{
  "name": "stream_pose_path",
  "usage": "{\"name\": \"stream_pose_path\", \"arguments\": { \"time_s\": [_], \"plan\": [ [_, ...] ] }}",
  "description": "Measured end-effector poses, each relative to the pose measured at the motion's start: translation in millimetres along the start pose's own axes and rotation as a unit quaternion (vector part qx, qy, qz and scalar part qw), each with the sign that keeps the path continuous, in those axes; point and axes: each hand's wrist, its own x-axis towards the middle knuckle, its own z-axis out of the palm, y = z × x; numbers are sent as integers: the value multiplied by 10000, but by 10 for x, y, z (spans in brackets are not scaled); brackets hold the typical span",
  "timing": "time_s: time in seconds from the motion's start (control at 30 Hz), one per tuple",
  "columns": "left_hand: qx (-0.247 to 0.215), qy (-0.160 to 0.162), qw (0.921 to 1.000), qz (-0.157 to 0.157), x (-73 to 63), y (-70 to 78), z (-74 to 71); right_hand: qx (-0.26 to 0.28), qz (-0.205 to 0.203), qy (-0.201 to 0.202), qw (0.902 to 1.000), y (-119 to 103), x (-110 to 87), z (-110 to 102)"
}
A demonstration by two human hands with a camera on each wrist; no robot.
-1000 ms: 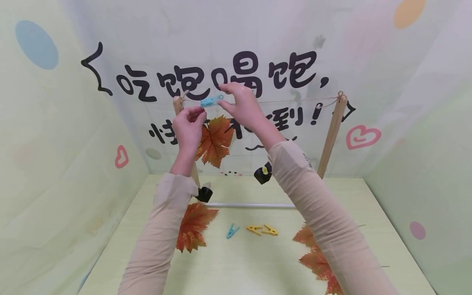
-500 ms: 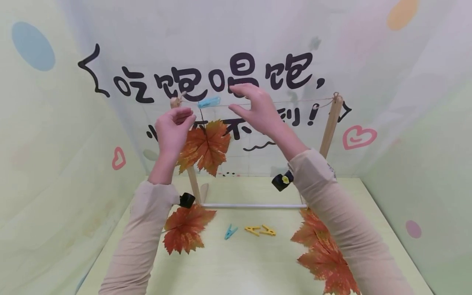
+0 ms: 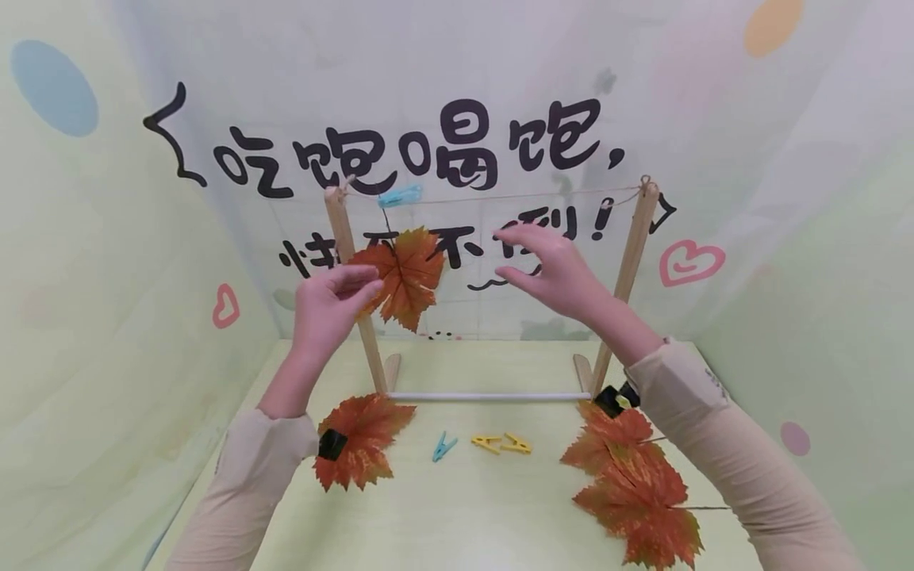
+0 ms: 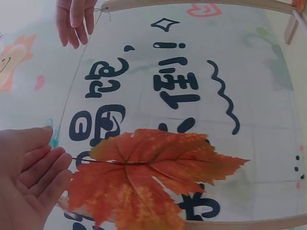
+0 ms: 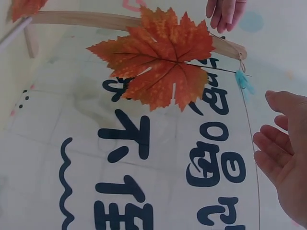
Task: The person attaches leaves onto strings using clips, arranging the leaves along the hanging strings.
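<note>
An orange maple leaf hangs by its dark stem from a blue clothespin, which clips it to a thin string near the left post. My left hand is beside the leaf, overlapping its left edge in the head view, with relaxed fingers and nothing held. To the right, below the string, my right hand hovers with thumb and fingers apart, holding nothing. In the right wrist view the clothespin sits on the string, the stem passing through it.
Wooden posts joined by a white bar hold up the string. On the table lie a blue clothespin, two yellow clothespins, one leaf at left and two overlapping leaves at right.
Both hands have let go of the clothespin and stem, moved apart and come down. The leaf now hangs from the string on its own.
</note>
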Motion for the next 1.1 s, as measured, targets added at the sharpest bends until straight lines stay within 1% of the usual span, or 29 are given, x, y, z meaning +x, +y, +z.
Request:
{"name": "stream_pose_path", "arguments": {
  "time_s": [0.13,0.23,0.37,0.47,0.6,0.7,0.8,0.87,0.93,1.0,1.1],
  "plan": [
    [18,-218,9997,105,-173,-235,15,100,-31,34,9999,98,-261,12],
    [-95,-409,9991,37,-300,-434,11,201,16,79,9998,180,-471,40],
    [-24,-587,9980,-223,-484,-727,-18,342,401,97,9986,292,-795,117],
    [157,-685,9964,-469,-649,-977,-58,510,900,7,9946,366,-1071,196],
    [499,-791,9921,-835,-876,-1345,-149,817,1590,-179,9837,447,-1454,326],
    [804,-838,9865,-1155,-1032,-1618,-225,991,1904,-264,9763,496,-1715,453],
    [895,-881,9807,-1495,-1185,-1857,-280,1126,2187,-302,9688,468,-1912,568],
    [880,-888,9784,-1647,-1286,-1984,-305,1193,2442,-303,9619,403,-2004,628],
    [890,-837,9766,-1769,-1382,-2090,-327,1382,2728,-223,9518,336,-2080,685],
    [955,-713,9756,-1843,-1469,-2179,-343,1548,3018,-126,9406,300,-2161,756],
    [1173,-602,9719,-1952,-1571,-2278,-370,1632,3360,66,9276,378,-2357,939]
  ]
}}
